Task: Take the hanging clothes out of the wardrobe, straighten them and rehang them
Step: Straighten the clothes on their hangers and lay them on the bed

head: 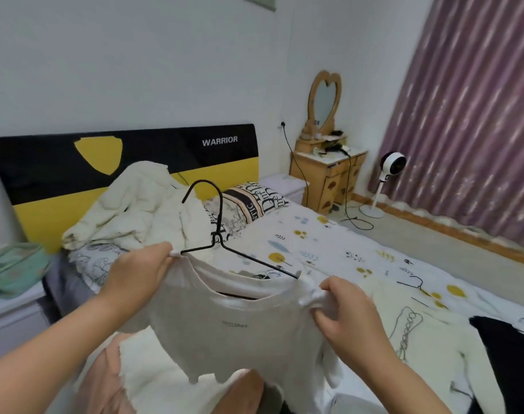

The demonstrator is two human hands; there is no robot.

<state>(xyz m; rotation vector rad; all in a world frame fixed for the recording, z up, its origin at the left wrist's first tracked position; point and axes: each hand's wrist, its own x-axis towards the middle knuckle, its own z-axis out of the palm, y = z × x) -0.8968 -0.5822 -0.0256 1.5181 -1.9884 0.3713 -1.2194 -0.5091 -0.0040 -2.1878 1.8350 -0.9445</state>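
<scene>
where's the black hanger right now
In the head view, centre: the black hanger sits inside the white t-shirt neck, between the left hand and right hand.

One head-worn wide-angle view looks forward and down, close over both hands; the bed (329,249) stretches toward twelve o'clock, the curtain (469,115) at two.

Soft white cloth top (233,333) on thin black metal hanger (221,234); glossy headboard (165,156).

Both hands (135,282) (348,316) pinch white shirt (242,333) shoulders (black hanger (224,246) inside) over bed (329,249).
</scene>
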